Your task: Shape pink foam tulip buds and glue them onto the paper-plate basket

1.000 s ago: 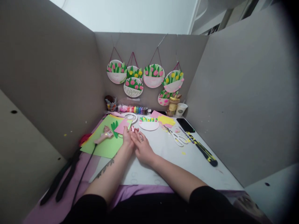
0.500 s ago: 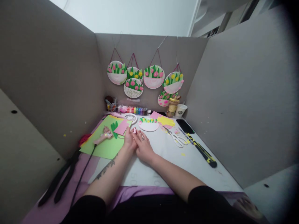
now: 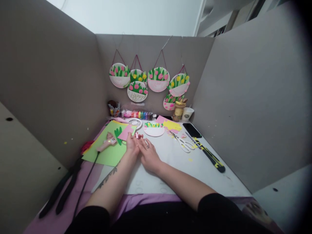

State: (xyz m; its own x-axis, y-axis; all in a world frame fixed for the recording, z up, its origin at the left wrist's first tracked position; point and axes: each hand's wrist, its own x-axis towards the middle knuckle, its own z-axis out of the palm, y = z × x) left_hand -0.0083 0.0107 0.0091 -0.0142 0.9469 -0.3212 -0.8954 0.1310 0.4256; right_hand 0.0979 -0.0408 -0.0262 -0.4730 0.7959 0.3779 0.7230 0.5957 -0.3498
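Note:
My left hand (image 3: 132, 143) is turned partly palm up above the table, closed on a small pink paper piece (image 3: 136, 135) near the thumb. The piece's exact shape is too small to make out. My right hand (image 3: 149, 155) rests against the left, its fingers stretched out across the left fingers. Just beyond the hands lies a white half paper plate (image 3: 154, 131) with green leaves and yellow and pink paper flowers along its top edge. Beside the left hand are a pink paper sheet (image 3: 125, 132) and green paper leaves (image 3: 118, 135).
A pink glue gun (image 3: 107, 143) lies on green paper (image 3: 95, 157) at the left. White scissors (image 3: 184, 143), a cutter knife (image 3: 212, 157) and a phone (image 3: 191, 130) lie at the right. Paint pots (image 3: 141, 115), a cup (image 3: 187, 114) and hanging plate baskets (image 3: 158, 85) are at the back.
The left hand has shifted slightly left and its fingers have opened a little around the pink piece. The right fingers have slid back a bit. The view has moved slightly.

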